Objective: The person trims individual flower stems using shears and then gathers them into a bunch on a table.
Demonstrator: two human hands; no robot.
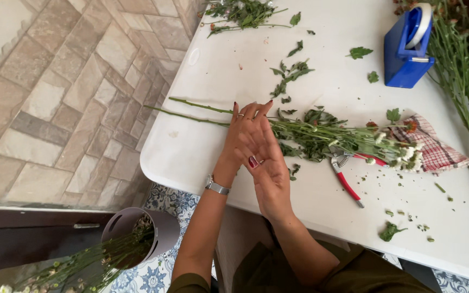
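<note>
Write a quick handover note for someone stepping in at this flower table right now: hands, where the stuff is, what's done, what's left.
Left hand: open, fingers resting on the flower stems lying across the white table.
Right hand: open, empty, pressed against the left.
Red-handled pruners lie beside the bunch, blooms resting on a checked cloth.
Blue tape dispenser at the far edge.
Done: stripped leaves scattered on the table; a grey bucket on the floor already holds stems.
Left: the bunch looks untied, and more stems wait on the right.
</note>
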